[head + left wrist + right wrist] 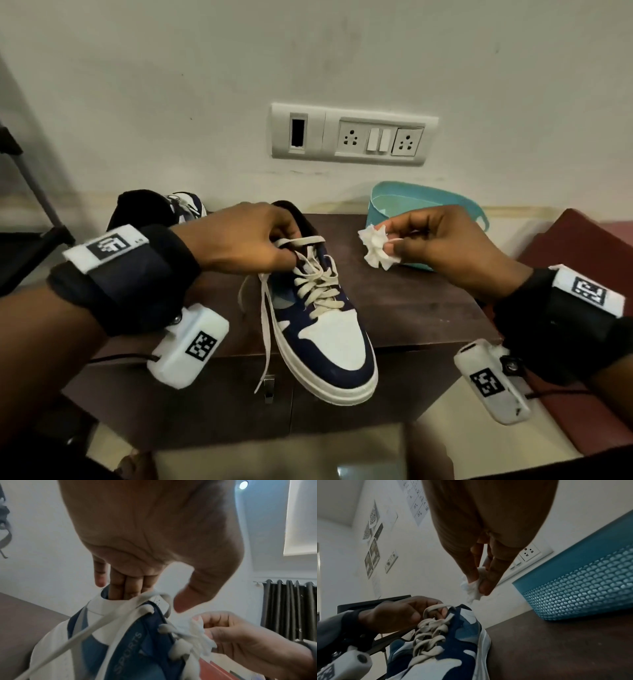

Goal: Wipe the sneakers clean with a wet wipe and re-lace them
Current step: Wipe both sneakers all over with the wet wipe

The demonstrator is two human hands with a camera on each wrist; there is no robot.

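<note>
A navy and white sneaker (329,339) with cream laces (317,284) lies on the dark table (418,308), toe towards me. My left hand (246,240) grips its collar, fingers tucked inside the opening (126,589) and thumb outside over the top lace. Loose lace ends (265,329) hang down the sneaker's left side. My right hand (442,246) hovers to the sneaker's right and pinches a crumpled white wipe (375,250) between thumb and fingertips (483,586). A second sneaker (185,205) lies behind my left wrist, mostly hidden.
A teal mesh basket (424,202) stands at the table's back right against the wall. A socket panel (352,135) is on the wall above. A dark red seat (582,246) is at the right, a black rack (27,240) at the left.
</note>
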